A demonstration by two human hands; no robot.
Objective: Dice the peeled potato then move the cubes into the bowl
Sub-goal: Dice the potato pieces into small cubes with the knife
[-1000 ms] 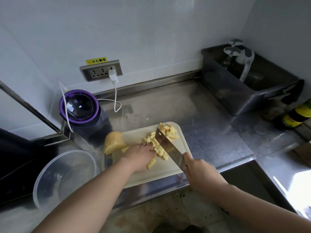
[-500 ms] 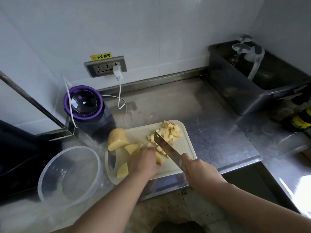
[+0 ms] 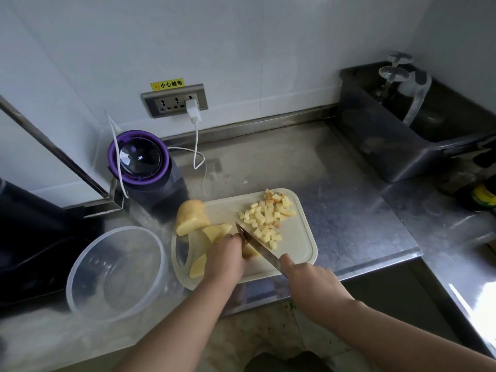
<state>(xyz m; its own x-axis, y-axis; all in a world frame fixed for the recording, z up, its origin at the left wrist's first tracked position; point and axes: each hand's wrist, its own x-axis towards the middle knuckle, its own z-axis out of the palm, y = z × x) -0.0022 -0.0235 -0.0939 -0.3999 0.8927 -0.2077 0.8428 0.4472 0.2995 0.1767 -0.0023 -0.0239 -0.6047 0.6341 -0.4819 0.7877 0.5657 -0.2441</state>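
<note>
A pale cutting board [image 3: 300, 240] lies on the steel counter. A pile of potato cubes [image 3: 264, 217] covers its far right part. A large potato chunk [image 3: 190, 217] sits at the board's far left corner, with slices [image 3: 214, 232] beside it and one slice [image 3: 198, 265] near the handle hole. My left hand [image 3: 224, 260] holds down a potato piece [image 3: 249, 251], fingers curled over it. My right hand [image 3: 308, 280] grips a knife [image 3: 255, 244] whose blade rests against that piece. An empty clear plastic bowl [image 3: 77, 267] stands left of the board.
A purple-rimmed appliance [image 3: 139, 157] with a white cable plugged into a wall socket [image 3: 174, 102] stands behind the board. A dark bin [image 3: 397, 146] with glasses sits at the back right. A bottle [image 3: 485, 196] is at the far right. The counter edge runs just below the board.
My left hand moved from the cube pile to a piece at the board's near left. The knife followed left, away from the cubes. More slices lie uncovered.
</note>
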